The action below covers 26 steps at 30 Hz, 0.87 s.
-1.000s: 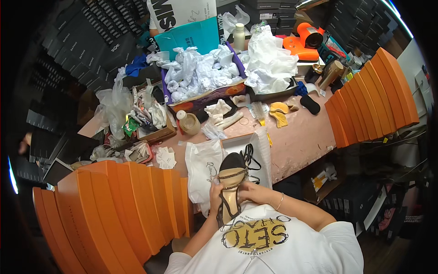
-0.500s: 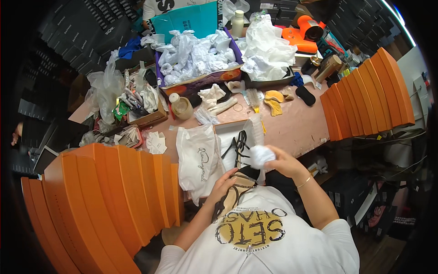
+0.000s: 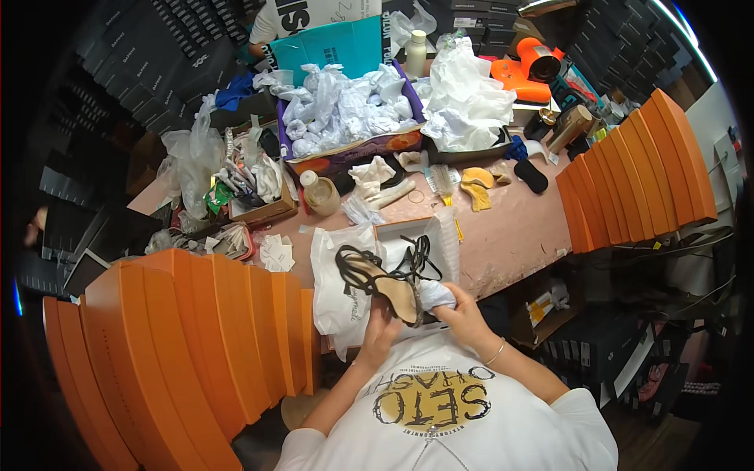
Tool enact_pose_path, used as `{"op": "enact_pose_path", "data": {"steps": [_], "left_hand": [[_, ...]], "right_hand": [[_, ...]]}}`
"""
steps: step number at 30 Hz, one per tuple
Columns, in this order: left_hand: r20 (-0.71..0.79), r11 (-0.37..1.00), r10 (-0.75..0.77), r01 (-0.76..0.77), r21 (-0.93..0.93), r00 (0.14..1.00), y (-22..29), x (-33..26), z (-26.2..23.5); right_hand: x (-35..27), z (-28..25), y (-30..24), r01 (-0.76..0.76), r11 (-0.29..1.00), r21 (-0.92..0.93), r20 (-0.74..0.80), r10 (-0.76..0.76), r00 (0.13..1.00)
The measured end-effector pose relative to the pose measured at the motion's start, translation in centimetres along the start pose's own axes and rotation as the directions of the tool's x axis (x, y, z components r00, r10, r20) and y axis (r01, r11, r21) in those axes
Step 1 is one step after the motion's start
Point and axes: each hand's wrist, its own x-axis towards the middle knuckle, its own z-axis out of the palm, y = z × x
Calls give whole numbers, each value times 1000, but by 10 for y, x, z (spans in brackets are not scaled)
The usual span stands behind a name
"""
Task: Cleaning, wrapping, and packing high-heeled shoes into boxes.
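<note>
In front of my chest, my left hand (image 3: 380, 333) is closed round the underside of a black strappy sandal (image 3: 399, 297) with a beige insole. The sandal lies tilted, its straps toward the upper left. At its right side my right hand (image 3: 466, 315) grips a white wad of paper (image 3: 437, 296), pressed against the front straps. Another black strappy sandal (image 3: 419, 257) lies beyond, inside an open white shoe box (image 3: 390, 231). A white dust bag (image 3: 328, 271) hangs over the box's left side, partly covered by the held sandal.
Stacked orange boxes stand at left (image 3: 181, 330) and right (image 3: 628, 173). A purple carton (image 3: 353, 149) of crumpled paper sits at the back, beside a white paper heap (image 3: 467, 94). A bottle (image 3: 320, 193), a brush (image 3: 442, 180) and yellow sponges (image 3: 476, 188) lie on the pink table.
My right hand has brought the paper wad down and left to the sandal. The sandal has been raised and turned, its straps now over the dust bag.
</note>
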Motion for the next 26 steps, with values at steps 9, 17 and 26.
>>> {"op": "enact_pose_path", "data": {"steps": [9,17,26], "left_hand": [[142,839,-259,295,-457,955,6,42,-23],[318,688,-335,461,-560,887,3,17,2],[311,488,-428,506,-711,849,23,0,12]], "right_hand": [[-41,-52,-16,362,787,-500,559,-26,829],[-34,-45,-39,293,821,-490,528,12,849],[9,12,-27,757,502,-417,718,-329,614]]}}
